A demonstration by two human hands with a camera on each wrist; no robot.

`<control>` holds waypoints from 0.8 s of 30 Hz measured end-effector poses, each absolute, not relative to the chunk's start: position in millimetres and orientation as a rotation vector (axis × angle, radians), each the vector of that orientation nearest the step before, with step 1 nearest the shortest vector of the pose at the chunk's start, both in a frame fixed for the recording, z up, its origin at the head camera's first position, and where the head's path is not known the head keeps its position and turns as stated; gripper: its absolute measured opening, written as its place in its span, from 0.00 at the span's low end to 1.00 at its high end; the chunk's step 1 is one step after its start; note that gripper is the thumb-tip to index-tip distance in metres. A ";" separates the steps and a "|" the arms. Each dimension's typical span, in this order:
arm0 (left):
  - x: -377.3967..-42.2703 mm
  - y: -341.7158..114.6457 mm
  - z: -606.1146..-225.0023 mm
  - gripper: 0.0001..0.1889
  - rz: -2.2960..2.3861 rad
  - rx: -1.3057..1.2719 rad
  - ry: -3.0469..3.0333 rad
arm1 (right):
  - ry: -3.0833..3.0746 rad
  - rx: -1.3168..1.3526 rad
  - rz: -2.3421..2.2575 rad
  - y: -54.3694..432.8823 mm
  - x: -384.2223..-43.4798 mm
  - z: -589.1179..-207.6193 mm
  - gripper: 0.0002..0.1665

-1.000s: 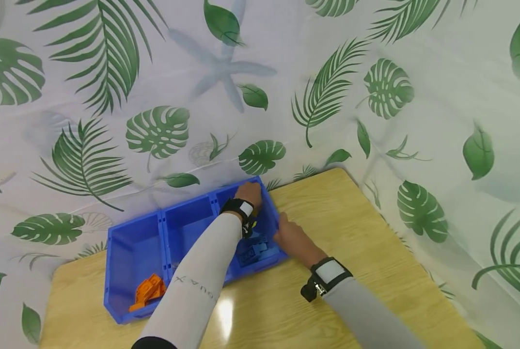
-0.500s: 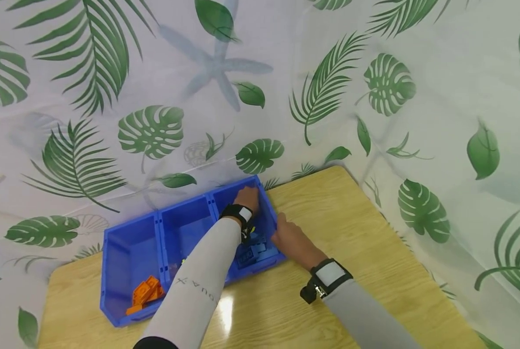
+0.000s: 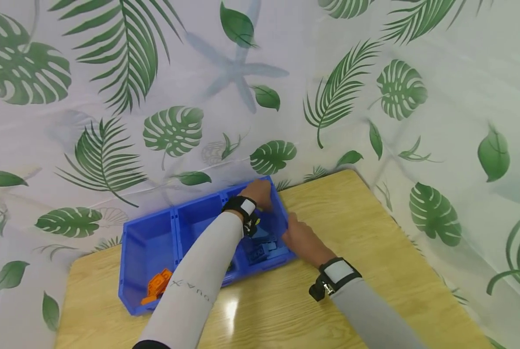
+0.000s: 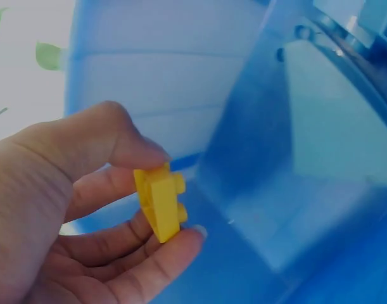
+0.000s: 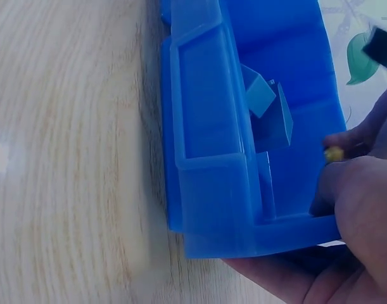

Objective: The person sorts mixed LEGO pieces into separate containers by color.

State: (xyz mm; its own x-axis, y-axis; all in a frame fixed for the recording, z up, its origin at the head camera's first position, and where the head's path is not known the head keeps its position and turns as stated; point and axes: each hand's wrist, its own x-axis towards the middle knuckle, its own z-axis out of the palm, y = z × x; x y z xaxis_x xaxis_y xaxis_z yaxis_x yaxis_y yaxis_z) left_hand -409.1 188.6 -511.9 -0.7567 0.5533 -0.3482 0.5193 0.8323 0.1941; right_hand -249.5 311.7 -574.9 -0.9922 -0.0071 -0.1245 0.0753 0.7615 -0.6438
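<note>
Between thumb and fingertips, my left hand [image 4: 98, 209] pinches a small yellow toy brick [image 4: 160, 202] with studs on one side. In the head view that left hand [image 3: 259, 192] is inside the right compartment of a blue three-part bin [image 3: 148, 232], near its back right corner. Several blue bricks [image 3: 261, 248] lie on that compartment's floor; the left wrist view shows a pale blue sloped piece [image 4: 339, 120] there. My right hand [image 3: 304, 238] grips the bin's right wall, thumb inside and fingers outside, as the right wrist view shows.
Orange bricks [image 3: 158, 283] lie in the left compartment. My left forearm covers part of the middle one. The bin stands on a wooden table [image 3: 342, 223], against a leaf-printed cloth [image 3: 225, 121] at the back and right.
The head view has shifted a little, so everything appears farther right. My left hand dipped in the right compartment and is now slightly higher. The right hand keeps its hold on the wall.
</note>
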 end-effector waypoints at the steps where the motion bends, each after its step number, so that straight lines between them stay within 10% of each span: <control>1: -407.3 185.2 -505.9 0.18 0.102 0.810 2.623 | 2.823 0.052 -1.057 311.1 -249.4 -575.2 0.14; 24: -339.4 11.1 -454.6 0.03 0.384 0.786 2.650 | 2.773 -0.022 -1.030 313.6 -261.2 -576.0 0.16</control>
